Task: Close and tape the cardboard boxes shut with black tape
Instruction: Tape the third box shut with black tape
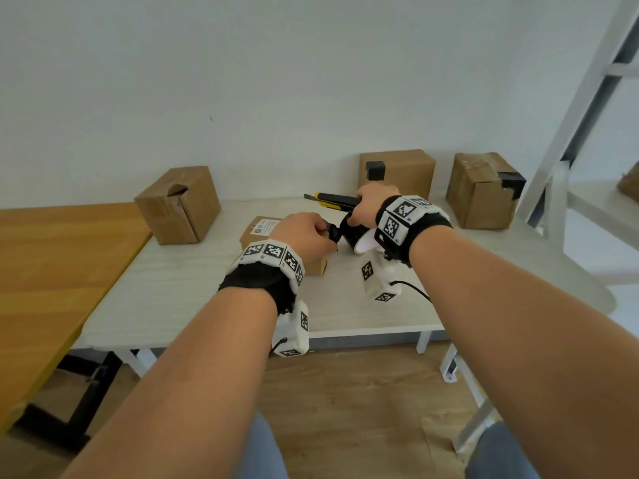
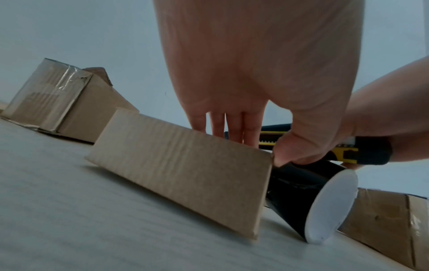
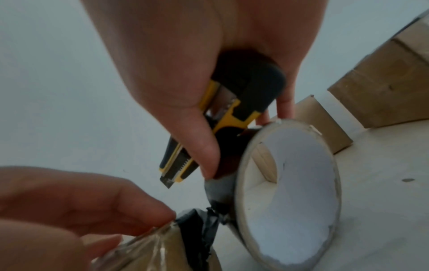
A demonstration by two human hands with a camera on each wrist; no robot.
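A small flat cardboard box [image 1: 257, 229] with a white label lies on the white table [image 1: 193, 299]. My left hand [image 1: 323, 233] rests on its right end; the fingers lie over the top and the thumb [image 2: 287, 152] pinches the black tape end [image 3: 197, 227] onto the box corner [image 2: 267, 159]. My right hand [image 1: 356, 216] grips a yellow-black utility knife [image 1: 332, 200], blade tip out to the left. The same hand holds the black tape roll [image 1: 352, 235] upright beside the box. The roll's white core [image 3: 290, 183] faces the right wrist camera.
Three more cardboard boxes stand on the table: one at the left [image 1: 178, 205] with a lifted flap, two at the back [image 1: 397, 171] and right [image 1: 482, 191] bearing black tape. A wooden table [image 1: 52, 271] adjoins on the left. A white metal frame [image 1: 587, 115] rises at the right.
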